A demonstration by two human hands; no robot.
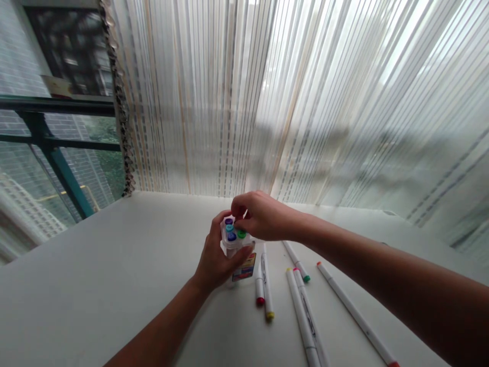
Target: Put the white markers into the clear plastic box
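Observation:
My left hand (212,262) is wrapped around a clear plastic marker case (231,246), which stands upright over the white table. Purple, light blue, dark blue and green marker ends (242,234) show in its top. A colourful label (244,267) is on its lower front. Over the case's top, my right hand (263,216) is closed in a pinch, fingers curled and thumb low among the marker ends. Whatever lies between those fingertips is hidden. Just right of the case lie a red-tipped marker (260,285) and a yellow-tipped marker (267,288).
More white markers lie to the right: one green-tipped (296,261), a yellow-ended one (301,311) beside a pink-ended one (310,311), and an orange-ended one (355,312). Behind the white table (95,285) hangs a striped sheer curtain (214,102) before a window.

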